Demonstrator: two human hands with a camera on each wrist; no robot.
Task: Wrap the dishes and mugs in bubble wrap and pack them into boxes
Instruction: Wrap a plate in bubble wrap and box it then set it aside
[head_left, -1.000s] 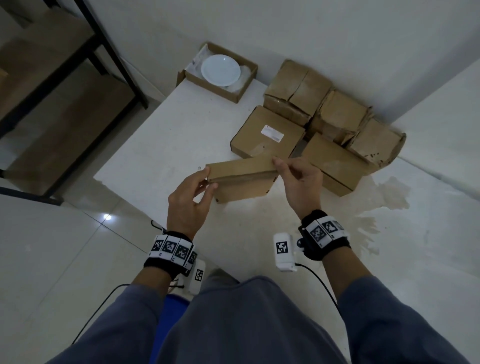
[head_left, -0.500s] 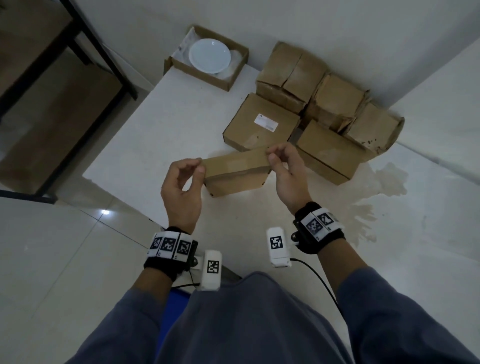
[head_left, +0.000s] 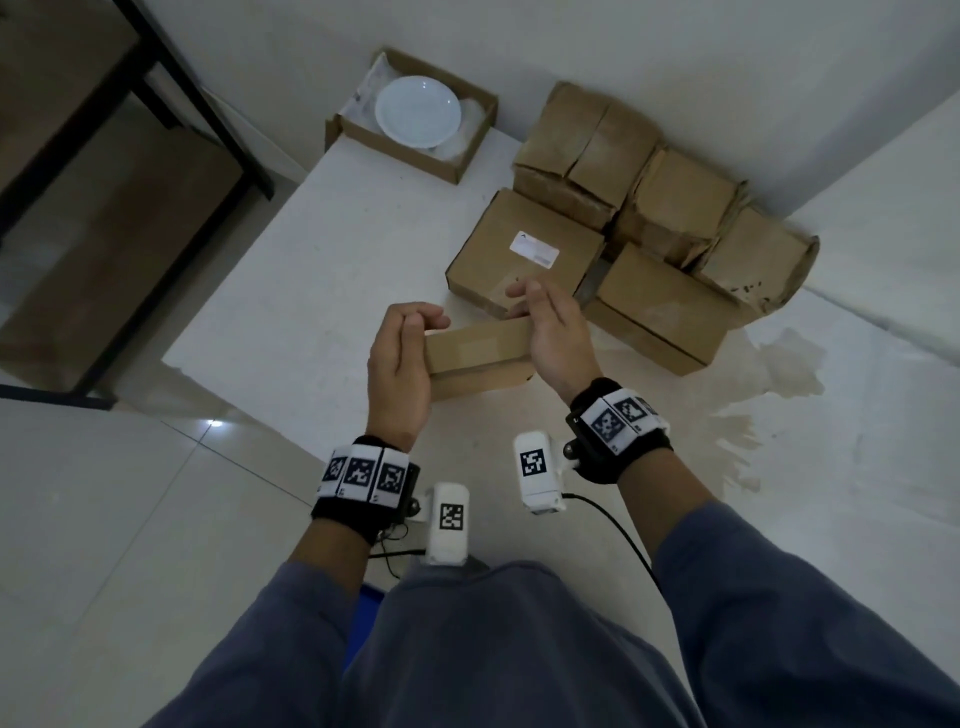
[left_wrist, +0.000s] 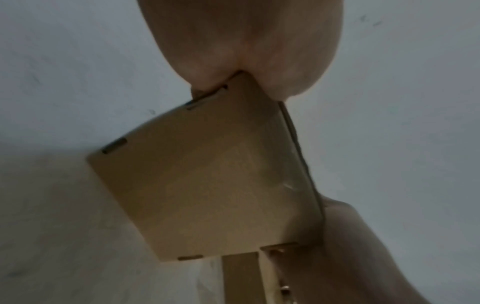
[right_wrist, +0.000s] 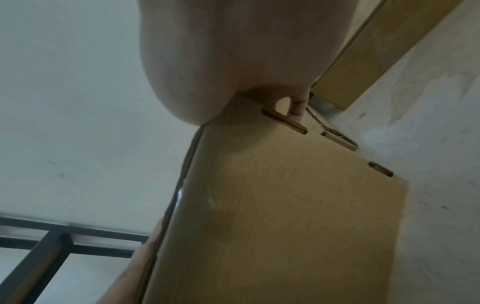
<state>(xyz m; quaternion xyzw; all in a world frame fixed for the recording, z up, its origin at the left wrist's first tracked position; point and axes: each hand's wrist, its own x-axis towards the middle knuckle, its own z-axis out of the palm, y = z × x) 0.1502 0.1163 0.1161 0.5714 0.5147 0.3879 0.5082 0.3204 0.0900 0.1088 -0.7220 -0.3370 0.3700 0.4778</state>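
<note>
I hold a small closed cardboard box (head_left: 478, 356) between both hands over the near part of the white table (head_left: 322, 270). My left hand (head_left: 415, 332) grips its left end, with the fingers curled over the top. My right hand (head_left: 535, 322) grips the right end, its fingers reaching over the far edge. The left wrist view shows a slotted face of the box (left_wrist: 207, 185) with my thumb (left_wrist: 350, 236) against its side. The right wrist view shows the box (right_wrist: 285, 205) under my palm. A white plate (head_left: 418, 117) lies in an open cardboard box (head_left: 467, 156) at the table's far left corner, on pale wrapping.
Several closed cardboard boxes (head_left: 524, 260) are packed together at the back right against the wall. A damp stain (head_left: 769, 374) marks the table on the right. A dark metal shelf frame (head_left: 197, 93) stands to the left, beyond the table's edge.
Both hands have closed in on the ends of the small box. The left fingers went from a loose pinch to wrapping over its left end. The lid now lies flat.
</note>
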